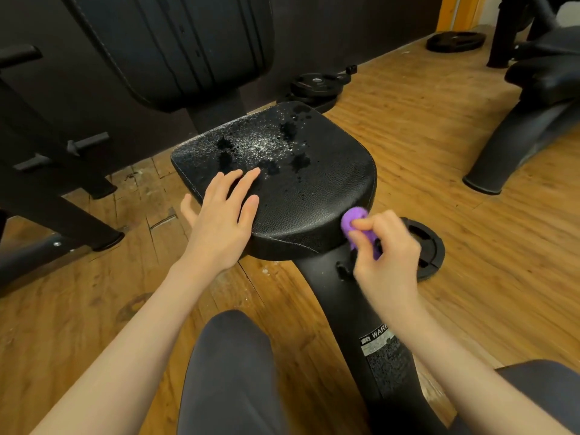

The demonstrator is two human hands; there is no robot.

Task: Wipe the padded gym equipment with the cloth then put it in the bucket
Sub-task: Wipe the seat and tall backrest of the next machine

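Observation:
A black padded seat (301, 183) of a gym machine fills the middle of the view, its top speckled with wet droplets and dark puddles. My left hand (224, 215) lies flat on the seat's near left edge, fingers straight. My right hand (387, 249) pinches a bunched purple cloth (353, 219) against the seat's near right corner. Most of the cloth is hidden inside my fingers. No bucket is in view.
The padded backrest (175, 48) rises behind the seat. The machine's black post (354, 309) runs toward me between my knees. Weight plates (423, 243) (314, 86) lie on the wooden floor. Another machine (533, 98) stands at right, a frame (47, 171) at left.

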